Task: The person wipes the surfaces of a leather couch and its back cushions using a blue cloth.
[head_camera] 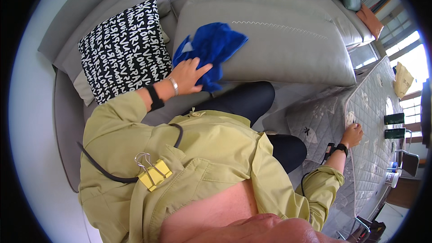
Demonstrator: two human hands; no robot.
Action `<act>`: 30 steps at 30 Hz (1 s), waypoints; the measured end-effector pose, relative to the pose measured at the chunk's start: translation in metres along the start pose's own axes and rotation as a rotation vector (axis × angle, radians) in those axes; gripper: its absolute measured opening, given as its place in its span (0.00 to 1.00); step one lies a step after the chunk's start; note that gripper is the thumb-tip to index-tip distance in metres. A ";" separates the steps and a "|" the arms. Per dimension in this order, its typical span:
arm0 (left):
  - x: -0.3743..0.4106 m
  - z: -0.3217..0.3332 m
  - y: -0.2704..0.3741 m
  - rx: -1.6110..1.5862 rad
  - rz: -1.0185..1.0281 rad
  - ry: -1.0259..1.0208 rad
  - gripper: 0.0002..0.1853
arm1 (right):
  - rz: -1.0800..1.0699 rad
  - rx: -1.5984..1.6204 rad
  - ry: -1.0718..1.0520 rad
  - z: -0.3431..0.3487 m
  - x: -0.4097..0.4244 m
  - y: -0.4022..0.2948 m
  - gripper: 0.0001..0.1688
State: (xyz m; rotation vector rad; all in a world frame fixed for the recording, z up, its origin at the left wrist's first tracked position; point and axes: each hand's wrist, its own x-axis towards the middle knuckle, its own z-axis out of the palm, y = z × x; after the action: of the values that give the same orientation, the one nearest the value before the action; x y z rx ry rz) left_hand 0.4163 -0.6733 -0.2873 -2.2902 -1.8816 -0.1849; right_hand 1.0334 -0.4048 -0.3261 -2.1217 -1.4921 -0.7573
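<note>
My left hand (190,76), with a silver bracelet and a black strap at the wrist, lies over the near edge of a blue cloth (216,45). Its fingers are apart, and no firm grip on the cloth shows. The crumpled cloth rests on the grey sofa cushion (276,50), a small whitish patch at its left side. Far to the right, my right hand (352,135), wearing a black watch, is at the near edge of the quilted grey table cover (368,108). Its fingers are curled with the tips partly hidden; whether they hold anything cannot be told.
A black-and-white patterned pillow (125,54) leans left of the cloth. Two dark green cylinders (394,119) and a beige bag (402,80) stand towards the table's far side. A cable (108,175) crosses my shirt, where a yellow binder clip (155,175) is attached. A chair (407,162) stands beyond.
</note>
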 end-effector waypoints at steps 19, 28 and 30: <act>0.032 -0.124 -0.058 -0.242 -0.092 0.526 0.19 | -0.064 0.034 0.043 0.004 -0.003 0.008 0.17; 0.155 -0.020 -0.142 -0.100 -0.081 0.042 0.39 | -0.085 0.058 0.014 0.012 -0.002 -0.006 0.18; 0.153 -0.002 -0.120 -0.028 -0.216 -0.127 0.38 | -0.064 0.013 0.012 0.006 -0.004 0.004 0.17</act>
State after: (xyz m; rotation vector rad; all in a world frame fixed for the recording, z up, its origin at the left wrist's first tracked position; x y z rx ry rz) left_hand 0.3280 -0.5043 -0.2480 -2.1589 -2.2035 -0.0956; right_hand 1.0370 -0.4054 -0.3329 -2.0653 -1.5612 -0.7792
